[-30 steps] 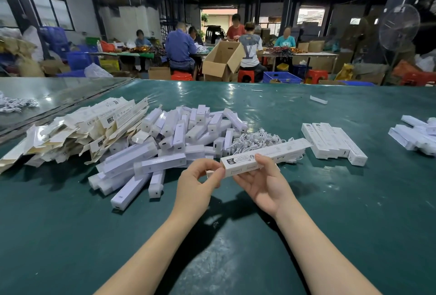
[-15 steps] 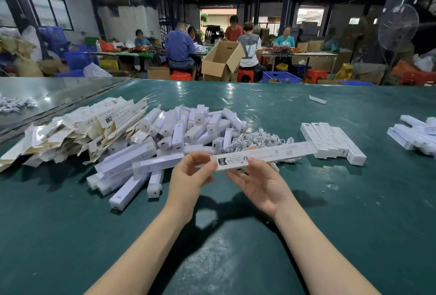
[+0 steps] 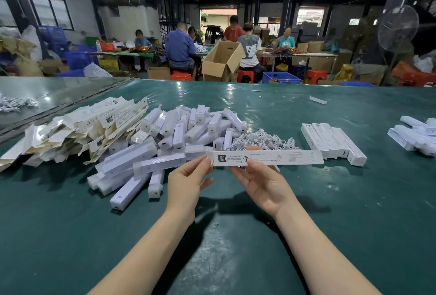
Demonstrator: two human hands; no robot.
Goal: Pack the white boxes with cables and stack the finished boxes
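Both hands hold one long white box (image 3: 266,157) level above the green table (image 3: 354,224), at centre frame. Left hand (image 3: 186,183) pinches the box's left end flap between thumb and fingertips; right hand (image 3: 264,183) grips it from below, thumb on the near face. Just behind lies a tangle of white cables (image 3: 262,140). A row of finished boxes (image 3: 335,142) sits right of centre, possibly a single layer. Loose white units (image 3: 169,138) and flat cartons (image 3: 70,131) pile at left.
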